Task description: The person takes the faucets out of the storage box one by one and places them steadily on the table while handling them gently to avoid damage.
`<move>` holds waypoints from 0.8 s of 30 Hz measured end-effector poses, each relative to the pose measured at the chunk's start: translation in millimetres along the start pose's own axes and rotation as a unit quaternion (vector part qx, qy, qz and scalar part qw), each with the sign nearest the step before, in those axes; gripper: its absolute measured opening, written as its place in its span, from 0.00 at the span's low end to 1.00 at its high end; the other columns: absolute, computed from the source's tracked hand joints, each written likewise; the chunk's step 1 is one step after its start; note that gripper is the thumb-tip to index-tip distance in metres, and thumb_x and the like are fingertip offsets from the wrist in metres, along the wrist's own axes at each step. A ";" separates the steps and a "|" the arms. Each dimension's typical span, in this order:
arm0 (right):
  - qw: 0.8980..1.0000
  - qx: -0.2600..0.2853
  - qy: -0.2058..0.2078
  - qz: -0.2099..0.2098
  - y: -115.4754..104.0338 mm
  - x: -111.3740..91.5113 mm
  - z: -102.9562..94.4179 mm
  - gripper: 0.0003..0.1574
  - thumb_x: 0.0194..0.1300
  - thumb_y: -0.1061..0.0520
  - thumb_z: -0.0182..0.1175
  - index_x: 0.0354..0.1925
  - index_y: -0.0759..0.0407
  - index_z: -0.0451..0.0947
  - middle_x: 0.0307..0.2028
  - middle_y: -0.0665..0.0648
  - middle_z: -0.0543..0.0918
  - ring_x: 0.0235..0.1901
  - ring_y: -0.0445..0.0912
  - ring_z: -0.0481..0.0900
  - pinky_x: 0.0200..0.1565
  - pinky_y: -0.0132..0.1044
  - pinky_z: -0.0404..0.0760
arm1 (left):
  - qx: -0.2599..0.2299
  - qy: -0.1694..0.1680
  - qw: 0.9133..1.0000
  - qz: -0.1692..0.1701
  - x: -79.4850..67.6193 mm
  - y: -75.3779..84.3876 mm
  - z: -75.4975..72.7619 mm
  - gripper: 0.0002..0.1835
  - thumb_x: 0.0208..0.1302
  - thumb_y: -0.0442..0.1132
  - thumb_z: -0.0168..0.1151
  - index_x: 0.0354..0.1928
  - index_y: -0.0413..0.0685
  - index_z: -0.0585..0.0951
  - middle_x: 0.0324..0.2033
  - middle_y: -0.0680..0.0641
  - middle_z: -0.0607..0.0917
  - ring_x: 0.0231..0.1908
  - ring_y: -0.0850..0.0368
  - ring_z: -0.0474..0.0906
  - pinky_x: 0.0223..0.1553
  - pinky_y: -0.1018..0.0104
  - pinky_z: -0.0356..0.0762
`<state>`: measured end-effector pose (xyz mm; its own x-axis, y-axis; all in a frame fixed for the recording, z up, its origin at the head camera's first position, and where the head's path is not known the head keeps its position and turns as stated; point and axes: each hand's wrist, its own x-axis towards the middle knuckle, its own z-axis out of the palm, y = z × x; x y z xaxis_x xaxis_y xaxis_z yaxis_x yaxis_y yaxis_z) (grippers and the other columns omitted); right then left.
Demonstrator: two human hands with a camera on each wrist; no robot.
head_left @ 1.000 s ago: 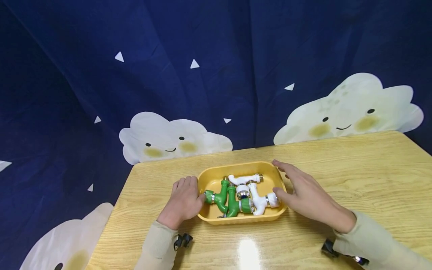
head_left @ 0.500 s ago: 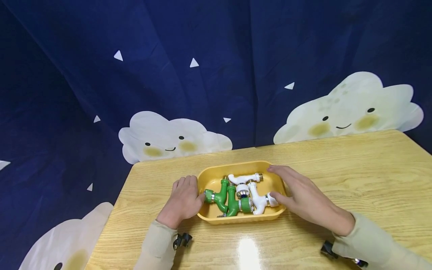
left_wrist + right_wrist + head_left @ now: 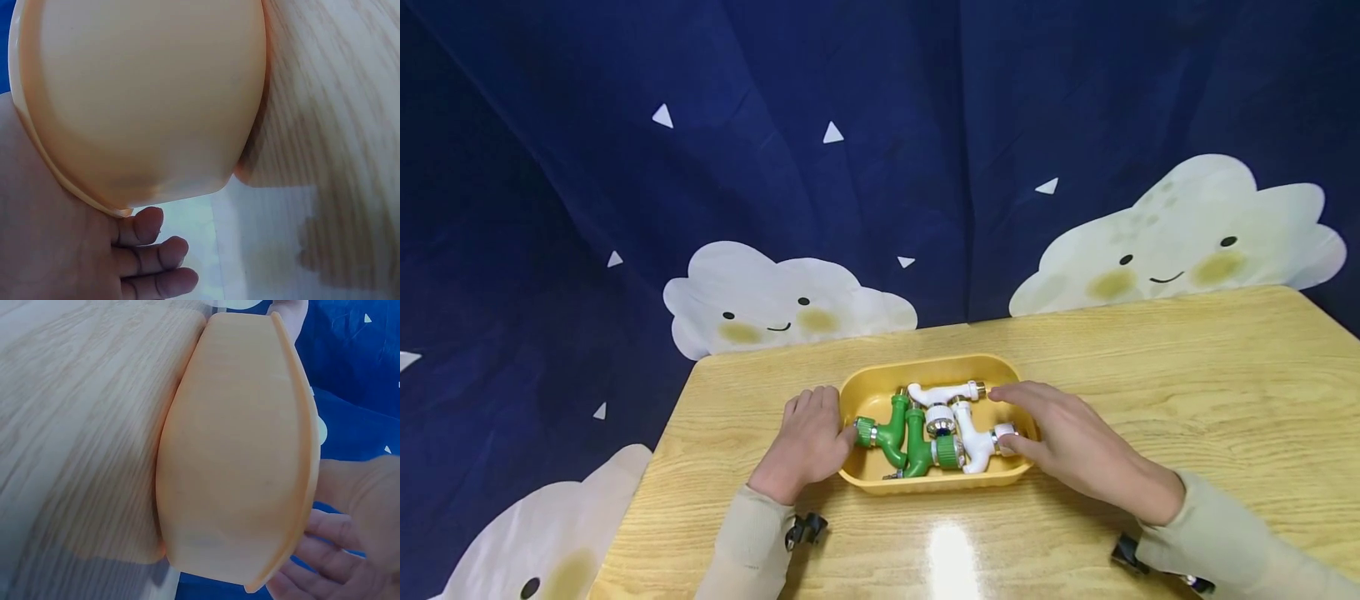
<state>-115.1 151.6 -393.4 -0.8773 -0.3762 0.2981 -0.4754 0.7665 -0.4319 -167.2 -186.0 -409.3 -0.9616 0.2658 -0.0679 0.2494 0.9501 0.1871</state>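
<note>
Bracing: left hand [image 3: 808, 446] lies at the tray's 9 o'clock end, fingers loosely curled, thumb tip against the green tap's collar; it grips nothing that I can see.
Right hand [image 3: 1075, 446]: at 3 o'clock, fingers spread and fairly straight over the rim, thumb touching the white tap's end; no closed grip shows.
Yellow tray [image 3: 925, 371]: sits flat on the wooden table [image 3: 1187, 392], near its front-centre, between both hands.
Green taps [image 3: 910, 442]: two, lying at 7 to 8 o'clock inside the tray, touching each other.
White taps [image 3: 958, 421]: two, at 12 to 4 o'clock, crossed and resting against the green ones.
Risk, tangle: the taps interlock, so lifting one likely drags a neighbour out.
Risk, slide: the tray is light and the table glossy; an uneven push from either hand probably skids or tips it.
Backdrop: blue cloud-print cloth [image 3: 850, 208] hangs at 12 o'clock, well apart.
</note>
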 end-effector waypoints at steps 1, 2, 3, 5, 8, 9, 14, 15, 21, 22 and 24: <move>1.000 -0.002 0.000 0.000 -0.2 0.0 0.4 0.31 0.62 0.56 0.73 0.62 0.58 0.79 0.59 0.59 0.86 0.59 0.58 0.84 0.58 0.56 0.82 | -0.001 -0.001 1.000 0.000 0.1 0.0 -0.1 0.14 0.70 0.49 0.53 0.41 0.45 0.68 0.36 0.46 0.69 0.42 0.48 0.64 0.62 0.45 0.64; 1.000 -0.003 -0.001 -0.001 -0.4 0.1 0.8 0.31 0.62 0.56 0.73 0.62 0.59 0.80 0.58 0.59 0.86 0.59 0.58 0.84 0.58 0.57 0.82 | -0.002 -0.001 1.000 -0.001 0.1 0.0 -0.3 0.14 0.70 0.49 0.53 0.41 0.45 0.68 0.36 0.46 0.69 0.42 0.48 0.64 0.62 0.45 0.64; 1.000 -0.005 0.000 -0.003 -0.5 0.2 1.2 0.30 0.62 0.56 0.73 0.62 0.59 0.80 0.58 0.59 0.86 0.59 0.58 0.84 0.58 0.57 0.82 | -0.002 -0.002 1.000 -0.001 0.2 0.1 -0.4 0.13 0.70 0.49 0.53 0.41 0.46 0.68 0.36 0.46 0.69 0.42 0.48 0.64 0.62 0.45 0.64; 1.000 -0.008 0.001 -0.008 -0.5 0.3 1.8 0.30 0.61 0.56 0.73 0.61 0.59 0.81 0.58 0.59 0.86 0.59 0.58 0.84 0.58 0.56 0.82 | -0.003 -0.003 1.000 -0.002 0.1 0.4 -0.7 0.13 0.70 0.49 0.53 0.40 0.46 0.68 0.36 0.46 0.69 0.42 0.48 0.64 0.63 0.45 0.64; 1.000 -0.009 0.002 -0.013 -0.7 0.4 2.8 0.29 0.61 0.57 0.73 0.60 0.59 0.81 0.58 0.59 0.87 0.59 0.58 0.84 0.58 0.56 0.82 | -0.005 -0.004 1.000 -0.002 -0.2 0.8 -1.0 0.13 0.70 0.49 0.53 0.40 0.47 0.67 0.36 0.46 0.69 0.42 0.48 0.64 0.64 0.44 0.64; 1.000 -0.009 0.001 -0.014 -0.8 0.4 3.1 0.29 0.61 0.57 0.73 0.60 0.59 0.82 0.58 0.59 0.87 0.60 0.57 0.84 0.58 0.56 0.82 | -0.005 -0.003 1.000 -0.002 -0.4 0.9 -1.0 0.13 0.70 0.49 0.53 0.40 0.47 0.67 0.36 0.46 0.70 0.42 0.48 0.64 0.64 0.44 0.64; 1.000 -0.009 -0.007 -0.018 -1.5 -0.2 4.4 0.27 0.62 0.57 0.73 0.60 0.57 0.82 0.57 0.58 0.87 0.59 0.57 0.84 0.58 0.54 0.83 | -0.006 -0.001 1.000 -0.002 -0.7 1.1 -0.9 0.13 0.69 0.49 0.53 0.40 0.46 0.68 0.36 0.46 0.70 0.42 0.48 0.65 0.64 0.45 0.64; 1.000 -0.009 -0.007 -0.021 -1.5 -0.2 4.8 0.27 0.62 0.57 0.73 0.60 0.57 0.82 0.56 0.58 0.87 0.58 0.56 0.85 0.57 0.53 0.83 | -0.006 -0.001 1.000 -0.002 -0.7 1.2 -0.8 0.13 0.69 0.49 0.53 0.40 0.46 0.68 0.36 0.46 0.70 0.42 0.48 0.65 0.64 0.45 0.64; 0.999 -0.016 -0.008 -0.035 -1.0 0.4 6.5 0.26 0.62 0.57 0.73 0.58 0.55 0.83 0.53 0.55 0.88 0.52 0.50 0.87 0.54 0.49 0.85 | -0.007 -0.003 1.000 -0.002 0.1 0.8 -1.1 0.13 0.69 0.49 0.53 0.40 0.46 0.68 0.36 0.46 0.70 0.41 0.48 0.64 0.62 0.46 0.64; 0.999 -0.019 -0.007 -0.040 -0.8 0.9 6.7 0.25 0.62 0.57 0.73 0.58 0.55 0.84 0.52 0.55 0.89 0.51 0.49 0.87 0.53 0.49 0.85 | -0.007 -0.004 1.000 -0.002 0.1 0.6 -1.1 0.13 0.70 0.49 0.53 0.40 0.46 0.68 0.35 0.46 0.70 0.41 0.48 0.64 0.61 0.46 0.65; 0.998 -0.023 -0.006 -0.054 -0.3 2.1 7.2 0.24 0.61 0.58 0.74 0.57 0.55 0.84 0.50 0.54 0.89 0.47 0.45 0.86 0.51 0.47 0.86 | -0.006 -0.003 1.000 -0.002 0.1 0.3 -1.1 0.13 0.70 0.49 0.53 0.40 0.47 0.68 0.35 0.47 0.70 0.40 0.48 0.64 0.60 0.47 0.65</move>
<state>-117.3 146.8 -398.9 -0.8218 -0.4644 0.3302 -0.5642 0.7443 -0.3574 -167.4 -185.9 -408.1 -0.9621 0.2622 -0.0745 0.2434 0.9494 0.1987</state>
